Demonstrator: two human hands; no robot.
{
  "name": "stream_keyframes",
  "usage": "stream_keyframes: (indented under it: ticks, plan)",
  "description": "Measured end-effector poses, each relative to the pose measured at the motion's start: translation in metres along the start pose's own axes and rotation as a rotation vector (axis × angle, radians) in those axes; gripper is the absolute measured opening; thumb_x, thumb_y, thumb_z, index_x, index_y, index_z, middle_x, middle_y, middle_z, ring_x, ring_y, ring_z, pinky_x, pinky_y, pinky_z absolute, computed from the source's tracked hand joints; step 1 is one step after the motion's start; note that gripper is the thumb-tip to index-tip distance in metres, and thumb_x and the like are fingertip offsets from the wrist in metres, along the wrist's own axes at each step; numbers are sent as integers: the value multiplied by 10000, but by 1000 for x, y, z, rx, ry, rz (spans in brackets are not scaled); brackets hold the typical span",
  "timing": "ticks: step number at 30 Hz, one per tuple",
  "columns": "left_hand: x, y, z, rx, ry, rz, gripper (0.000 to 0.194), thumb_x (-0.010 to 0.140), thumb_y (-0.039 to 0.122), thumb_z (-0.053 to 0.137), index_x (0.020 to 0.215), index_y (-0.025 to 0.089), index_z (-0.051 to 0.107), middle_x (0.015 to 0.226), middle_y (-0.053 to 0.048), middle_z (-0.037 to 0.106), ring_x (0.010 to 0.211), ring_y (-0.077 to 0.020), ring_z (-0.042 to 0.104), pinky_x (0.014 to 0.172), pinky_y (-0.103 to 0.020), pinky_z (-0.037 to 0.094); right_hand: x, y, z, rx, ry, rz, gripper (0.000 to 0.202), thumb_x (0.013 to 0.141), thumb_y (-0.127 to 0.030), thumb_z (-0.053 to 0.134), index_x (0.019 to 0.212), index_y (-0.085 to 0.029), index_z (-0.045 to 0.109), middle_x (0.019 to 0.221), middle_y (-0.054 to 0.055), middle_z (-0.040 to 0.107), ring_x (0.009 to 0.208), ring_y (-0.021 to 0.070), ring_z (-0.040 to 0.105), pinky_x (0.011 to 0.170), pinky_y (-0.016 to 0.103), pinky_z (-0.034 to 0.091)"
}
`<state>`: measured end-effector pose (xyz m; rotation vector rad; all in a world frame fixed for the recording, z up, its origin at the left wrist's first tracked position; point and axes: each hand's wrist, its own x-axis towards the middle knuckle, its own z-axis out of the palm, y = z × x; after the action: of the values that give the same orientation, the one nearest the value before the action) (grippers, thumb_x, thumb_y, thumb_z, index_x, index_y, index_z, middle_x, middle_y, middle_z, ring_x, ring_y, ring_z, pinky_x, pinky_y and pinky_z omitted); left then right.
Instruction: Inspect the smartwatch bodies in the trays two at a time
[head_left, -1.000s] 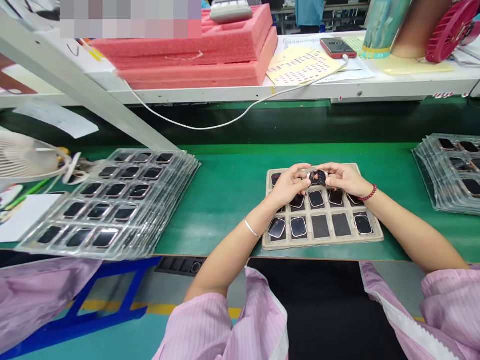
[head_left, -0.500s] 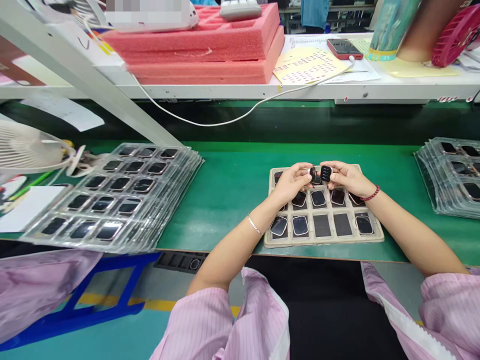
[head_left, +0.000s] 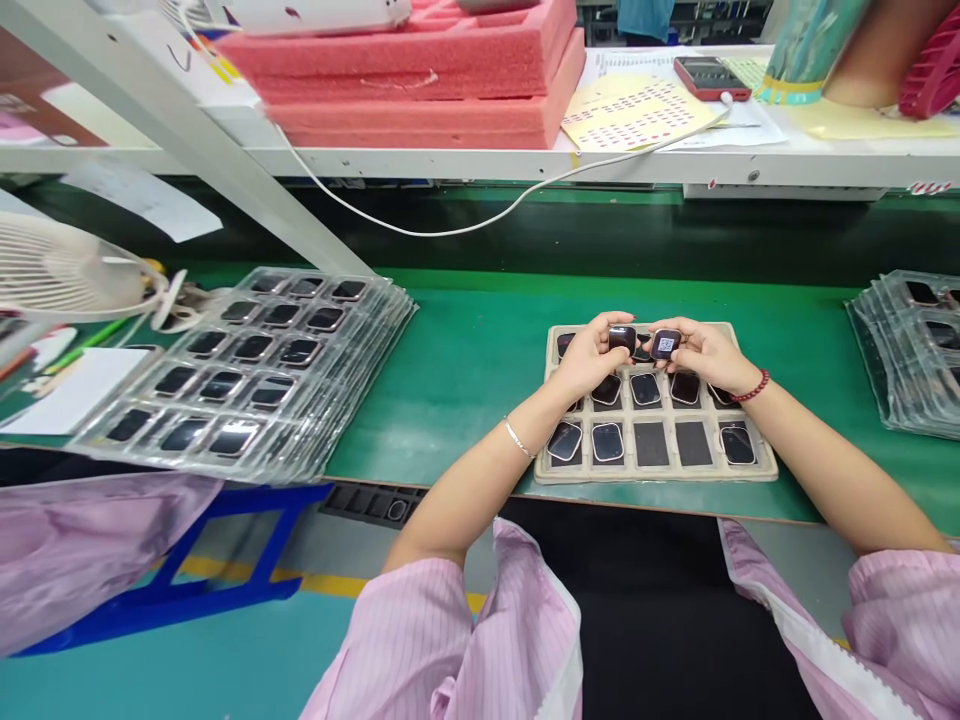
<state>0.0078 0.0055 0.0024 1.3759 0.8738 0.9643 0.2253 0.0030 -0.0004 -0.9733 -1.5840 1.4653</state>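
Above a beige tray [head_left: 660, 474], my left hand [head_left: 592, 358] is closed on a dark smartwatch case [head_left: 622, 338], its glossy face turned toward me. Close beside it, my right hand [head_left: 705, 355] pinches a second watch case [head_left: 665, 345], which shows a white label with a printed code. The two cases are apart. Below them, the tray's pockets hold several more square watch cases, among them one at the front left [head_left: 564, 441] and one at the front right [head_left: 738, 443]. Two front pockets show only their dark lining. My hands hide part of the back row.
On the left stands a tall stack of clear plastic trays [head_left: 262, 380] with watch cases, beside a white fan [head_left: 67, 275]. Another clear tray stack [head_left: 907, 350] is at the right. A shelf [head_left: 480, 165] with pink foam [head_left: 420, 115] and a dangling white cable [head_left: 450, 232] spans the back.
Both watch cases have been turned in my fingers: the left one now shows its dark face, the right one a white label. The whole view has shifted slightly.
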Motion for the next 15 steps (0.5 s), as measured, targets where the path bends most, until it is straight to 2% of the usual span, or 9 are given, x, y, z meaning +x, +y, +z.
stream_keyframes:
  ticks: [3,6,8,10,13,15]
  plan:
    - [3,-4,-2,12,9,-5,485,751,115,550,1232,166,508,1030,-68,690,753,-125,678,692,-249,548,0,0,-3,45,9,25,512,793,-161,665,1298,-213,595,1238,93,692,846,169,726,671,272,622]
    - [1,-2,-4,55,11,9,359,813,179,537,1171,162,546,1021,-75,688,735,-130,683,616,-221,513,1,1,-7,128,45,32,540,859,-262,667,1384,-248,544,1328,94,645,901,175,724,684,288,640]
    - [-7,5,0,148,-34,72,265,839,205,528,1092,155,589,1004,-72,686,739,-135,681,616,-226,505,2,2,-9,177,56,25,552,864,-322,698,1390,-258,544,1324,91,646,881,166,722,676,283,643]
    - [-21,17,8,300,-138,169,202,836,195,540,1012,153,631,981,-59,692,766,-137,665,666,-243,507,2,2,-12,225,54,24,564,826,-341,758,1353,-252,578,1247,82,684,826,150,718,661,264,639]
    - [-42,32,23,574,-394,261,110,823,175,571,872,159,668,842,-26,695,756,-137,626,712,-253,482,2,2,-14,301,47,45,540,770,-343,822,1263,-220,637,1104,65,722,734,124,697,643,240,625]
    - [-50,35,29,774,-487,311,106,834,180,570,802,160,669,775,-26,681,765,-152,609,718,-262,460,1,0,-14,338,44,60,523,756,-358,835,1220,-197,655,1032,59,726,663,104,663,628,241,616]
